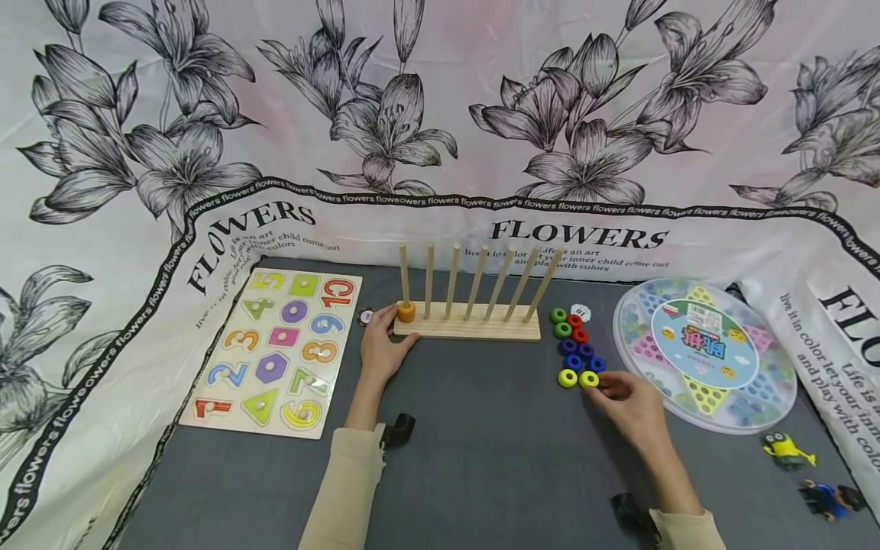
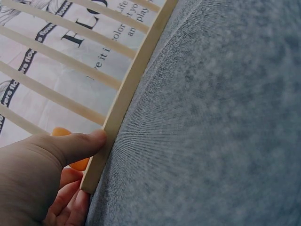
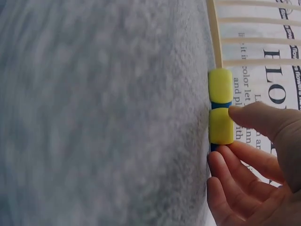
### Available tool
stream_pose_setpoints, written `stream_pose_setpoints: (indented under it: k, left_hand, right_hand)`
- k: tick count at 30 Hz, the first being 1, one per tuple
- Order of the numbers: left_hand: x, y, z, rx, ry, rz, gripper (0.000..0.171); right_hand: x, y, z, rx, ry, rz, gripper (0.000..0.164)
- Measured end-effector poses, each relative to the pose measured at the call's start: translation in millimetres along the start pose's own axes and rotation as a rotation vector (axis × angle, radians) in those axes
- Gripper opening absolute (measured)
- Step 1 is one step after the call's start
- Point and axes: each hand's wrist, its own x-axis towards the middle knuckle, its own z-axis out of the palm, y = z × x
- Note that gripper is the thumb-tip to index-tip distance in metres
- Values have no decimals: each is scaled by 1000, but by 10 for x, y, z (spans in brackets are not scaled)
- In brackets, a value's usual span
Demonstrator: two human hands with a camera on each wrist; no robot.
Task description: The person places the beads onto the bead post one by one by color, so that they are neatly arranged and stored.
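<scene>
A wooden peg stand with several upright rods stands toward the back of the table. One orange ring sits at the foot of its leftmost rod. My left hand grips the stand's left end, thumb on the front edge of the base and fingers around the end. To the right, my right hand pinches the nearer-right yellow ring between thumb and fingers, low over the cloth. Another yellow ring lies beside it. Blue rings, red rings and green rings lie behind in two rows.
A number-and-shape puzzle board lies at the left. On the right is a round Chinese checkers box, with a yellow-green toy figure and a blue toy figure in front. Floral cloth rises behind the grey table.
</scene>
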Motion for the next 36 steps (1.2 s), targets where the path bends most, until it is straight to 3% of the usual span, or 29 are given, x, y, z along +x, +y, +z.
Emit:
stream_pose_setpoints:
  k: [11, 21, 26, 36]
  left_hand:
    - [-13, -19, 1, 1, 15, 2, 65]
    - [-15, 5, -1, -5, 3, -8, 67]
    - [-32, 14, -11, -5, 5, -2, 66]
    - [-12, 29, -13, -14, -1, -23, 66]
  right_hand:
    - [41, -20, 74, -57, 27, 22, 28]
    - [62, -165, 87, -11, 121, 88, 27]
    - [222, -463, 133, 74, 193, 61, 24]
    - [664, -1496, 277, 249, 211, -256, 22]
